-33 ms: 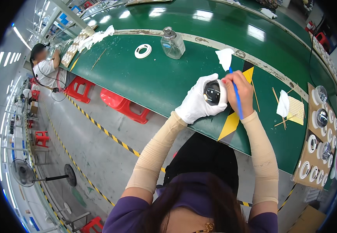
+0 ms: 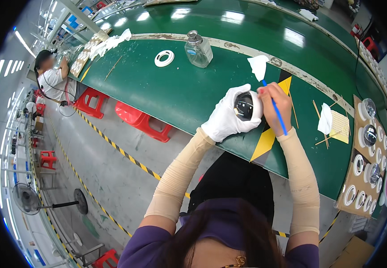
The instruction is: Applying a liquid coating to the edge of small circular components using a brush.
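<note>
My left hand (image 2: 232, 117), in a white glove, is wrapped around a dome cover (image 2: 245, 107) with a dark glossy dome and a white rim, held above the table's front edge. Bare and closed, my right hand (image 2: 277, 106) grips a slim blue pen-like stick (image 2: 278, 115) close against the cover's right side. Its lower end slants toward my wrist. Just beyond its upper end lies a white cloth (image 2: 258, 67); whether the two touch I cannot tell. My right fingertips hide part of the rim.
On the green table (image 2: 144, 89) are a white ring (image 2: 164, 58) and a glass pump bottle (image 2: 198, 50). To the right lie thin sticks, a second white cloth (image 2: 324, 119), a yellow textured pad (image 2: 339, 126) and a cardboard sheet (image 2: 346, 202) holding several rings and domes. A person (image 2: 53, 78) sits far left.
The blue stick has tilted, its lower end swinging right toward my wrist. My right fingers have shifted slightly; my left hand and the dome cover have barely moved.
</note>
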Demonstrator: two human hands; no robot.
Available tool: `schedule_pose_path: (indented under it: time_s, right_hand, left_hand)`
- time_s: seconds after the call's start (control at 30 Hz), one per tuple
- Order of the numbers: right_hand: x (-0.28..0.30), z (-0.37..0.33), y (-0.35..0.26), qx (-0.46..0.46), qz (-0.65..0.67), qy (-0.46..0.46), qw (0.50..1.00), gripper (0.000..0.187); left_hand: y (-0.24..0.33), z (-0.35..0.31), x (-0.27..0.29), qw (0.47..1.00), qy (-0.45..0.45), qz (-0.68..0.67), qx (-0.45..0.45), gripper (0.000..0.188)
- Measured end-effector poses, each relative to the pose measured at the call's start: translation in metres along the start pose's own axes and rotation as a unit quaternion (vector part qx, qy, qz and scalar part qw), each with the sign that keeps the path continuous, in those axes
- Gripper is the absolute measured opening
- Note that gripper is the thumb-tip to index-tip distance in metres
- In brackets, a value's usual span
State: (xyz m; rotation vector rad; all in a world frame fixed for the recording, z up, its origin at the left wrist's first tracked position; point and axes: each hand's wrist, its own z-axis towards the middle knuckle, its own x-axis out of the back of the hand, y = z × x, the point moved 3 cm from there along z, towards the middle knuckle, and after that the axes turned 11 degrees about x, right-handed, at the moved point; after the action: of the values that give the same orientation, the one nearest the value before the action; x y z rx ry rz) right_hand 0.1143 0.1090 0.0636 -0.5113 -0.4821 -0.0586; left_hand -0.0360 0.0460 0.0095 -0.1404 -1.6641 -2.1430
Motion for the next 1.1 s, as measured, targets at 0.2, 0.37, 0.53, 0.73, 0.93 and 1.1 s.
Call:
schedule_pose_path:
  time_s: [0.2,0.37,0.53,0.73,0.93,1.1]
  right_hand:
    - [0.011,-0.012,-0.019,-0.178,0.210,0.104,0.956,0.013]
    - [0.016,-0.052,-0.040,-0.264,0.268,0.073,0.924,0.017]
    - [0.019,-0.049,-0.056,-0.067,0.058,0.017,0.996,0.017]
    - [0.006,-0.046,-0.055,-0.140,0.140,0.088,0.976,0.019]
    - [0.009,-0.038,-0.047,-0.210,0.184,0.072,0.958,0.020]
    - [0.004,-0.043,-0.027,-0.257,0.203,0.141,0.934,0.020]
  left_hand:
    - [0.021,-0.009,0.001,0.993,0.042,0.108,-0.019,0.085]
    - [0.027,-0.021,-0.013,0.981,0.139,0.129,0.038,0.089]
    - [0.025,-0.021,-0.011,0.981,0.148,0.125,0.025,0.089]
    - [0.025,-0.019,-0.010,0.978,0.161,0.130,0.007,0.087]
    - [0.023,-0.019,-0.015,0.975,0.185,0.124,-0.004,0.092]
    - [0.024,-0.024,-0.014,0.969,0.194,0.149,-0.045,0.086]
